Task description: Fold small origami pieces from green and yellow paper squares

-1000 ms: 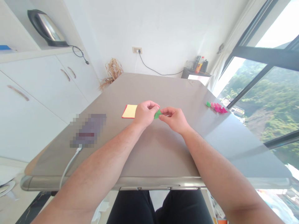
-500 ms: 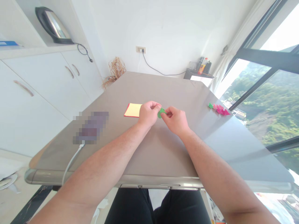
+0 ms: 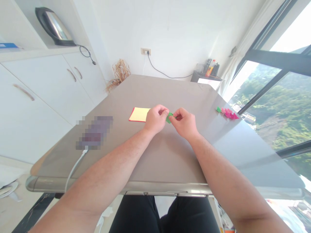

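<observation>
A small piece of green folded paper point(image 3: 168, 118) is held between both hands above the middle of the table. My left hand point(image 3: 156, 119) pinches its left side, fingers closed. On the other side my right hand point(image 3: 184, 122) grips the paper between thumb and fingertips. Most of the paper is covered by fingers, so its exact shape is hard to make out. Just left of my left hand lies a stack of paper squares point(image 3: 139, 114), yellow on top with a red edge below. Several folded pink and green paper pieces point(image 3: 229, 113) sit in a row near the right edge.
A blurred-out flat device point(image 3: 96, 132) with a white cable point(image 3: 75, 166) lies on the left of the grey table point(image 3: 167, 155). An electric kettle point(image 3: 57, 27) stands on the cabinet shelf. Bottles point(image 3: 211, 68) stand beyond the far right corner, beside the window.
Both hands have shifted very slightly to the right with the green paper still between them. The other things on the table have stayed in place.
</observation>
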Demonstrator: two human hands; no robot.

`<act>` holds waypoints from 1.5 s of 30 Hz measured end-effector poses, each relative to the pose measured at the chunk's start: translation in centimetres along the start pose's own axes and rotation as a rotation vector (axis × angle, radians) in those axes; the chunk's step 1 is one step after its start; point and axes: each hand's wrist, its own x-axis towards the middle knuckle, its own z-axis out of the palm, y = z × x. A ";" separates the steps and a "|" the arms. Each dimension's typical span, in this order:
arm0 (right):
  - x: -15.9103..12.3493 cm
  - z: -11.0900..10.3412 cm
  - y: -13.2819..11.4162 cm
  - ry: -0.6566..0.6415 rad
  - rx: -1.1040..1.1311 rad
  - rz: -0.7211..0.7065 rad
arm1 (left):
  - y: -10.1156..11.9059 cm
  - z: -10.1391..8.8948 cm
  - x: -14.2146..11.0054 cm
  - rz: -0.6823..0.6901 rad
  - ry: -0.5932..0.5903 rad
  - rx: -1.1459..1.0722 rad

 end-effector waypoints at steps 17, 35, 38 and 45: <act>0.1 0.1 0.0 -0.015 0.138 0.059 | -0.5 0.2 0.2 -0.068 0.012 -0.167; 0.5 -0.5 -0.2 -0.013 0.234 0.076 | -0.1 0.7 -0.2 -0.146 -0.047 -0.205; 0.6 -0.8 -0.2 -0.038 0.229 0.080 | 0.0 0.3 0.0 -0.155 -0.112 -0.179; 0.8 -2.0 0.1 -0.322 0.208 0.058 | 0.4 -2.3 0.7 -0.039 -0.485 0.075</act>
